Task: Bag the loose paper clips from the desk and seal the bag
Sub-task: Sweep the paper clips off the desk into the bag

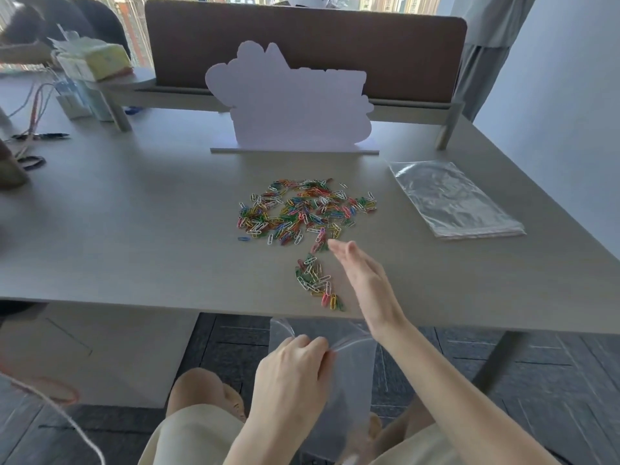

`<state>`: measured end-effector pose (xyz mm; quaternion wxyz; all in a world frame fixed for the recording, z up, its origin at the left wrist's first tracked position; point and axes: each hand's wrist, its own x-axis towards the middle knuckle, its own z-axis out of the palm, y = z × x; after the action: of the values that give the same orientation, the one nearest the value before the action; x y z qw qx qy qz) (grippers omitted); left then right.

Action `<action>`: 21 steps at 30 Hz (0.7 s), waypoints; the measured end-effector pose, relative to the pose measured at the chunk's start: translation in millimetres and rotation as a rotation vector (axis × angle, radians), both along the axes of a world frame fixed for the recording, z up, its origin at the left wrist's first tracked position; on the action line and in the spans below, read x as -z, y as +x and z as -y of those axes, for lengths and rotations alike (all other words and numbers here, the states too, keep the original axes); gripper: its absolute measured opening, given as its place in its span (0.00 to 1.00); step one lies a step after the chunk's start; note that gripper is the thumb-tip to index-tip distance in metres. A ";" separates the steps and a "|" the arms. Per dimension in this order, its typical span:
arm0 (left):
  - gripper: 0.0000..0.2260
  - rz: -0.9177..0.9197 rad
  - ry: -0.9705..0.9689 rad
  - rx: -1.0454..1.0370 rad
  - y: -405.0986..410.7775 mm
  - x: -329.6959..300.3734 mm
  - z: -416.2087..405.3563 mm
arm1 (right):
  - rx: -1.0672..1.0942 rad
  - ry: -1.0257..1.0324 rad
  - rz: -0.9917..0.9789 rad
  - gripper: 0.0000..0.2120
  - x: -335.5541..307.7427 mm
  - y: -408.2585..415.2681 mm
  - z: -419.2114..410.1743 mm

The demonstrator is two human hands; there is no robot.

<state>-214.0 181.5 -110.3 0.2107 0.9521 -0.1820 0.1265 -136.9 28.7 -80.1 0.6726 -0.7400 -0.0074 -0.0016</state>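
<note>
A big heap of coloured paper clips point(303, 209) lies in the middle of the grey desk point(134, 229). A smaller streak of clips point(317, 283) runs from it toward the front edge. My right hand point(362, 273) rests edge-on upon the desk just right of that streak, fingers straight and together, holding nothing. Below the desk edge my left hand point(292, 370) pinches the rim of a clear plastic bag point(349, 380), whose mouth gapes open under the edge.
A stack of spare clear bags point(453, 199) lies at the right of the desk. A white cut-out board point(292, 105) stands behind the clips before a brown divider point(302, 41). Cables, boxes and scissors point(30, 159) sit at the far left.
</note>
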 end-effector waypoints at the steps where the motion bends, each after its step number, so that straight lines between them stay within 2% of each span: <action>1: 0.13 0.005 -0.003 -0.004 0.4 -0.5 -0.8 | 0.051 0.021 0.002 0.17 1.1 2.5 6.0; 3: 0.13 0.009 -0.007 -0.018 0.4 -1.2 -2.3 | 0.069 0.021 -0.009 0.18 2.3 5.3 15.8; 7: 0.14 0.010 -0.007 -0.030 0.1 1.8 -5.5 | -0.156 -0.146 -0.044 0.32 -2.1 3.0 4.0; 11: 0.14 0.012 -0.025 -0.037 -0.1 6.1 -12.1 | -0.332 -0.316 -0.019 0.29 -1.3 -7.8 -22.4; 14: 0.14 0.018 -0.036 -0.052 0.7 7.6 -19.1 | -0.348 -0.232 -0.045 0.29 1.1 -14.5 -37.0; 18: 0.14 0.017 -0.032 -0.075 2.8 6.9 -27.9 | -0.266 0.028 -0.012 0.33 0.6 -10.7 -39.0; 19: 0.14 0.018 -0.033 -0.078 3.5 6.5 -29.0 | -0.213 0.041 0.015 0.32 -1.4 -5.8 -35.5; 21: 0.14 0.020 -0.036 -0.081 4.9 5.8 -29.8 | -0.124 -0.071 0.061 0.29 -6.7 7.4 -27.8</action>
<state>-209.2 211.3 -116.1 0.2204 0.9535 -0.1430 0.1476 -129.5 56.6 -73.4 0.6443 -0.7610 -0.0737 0.0176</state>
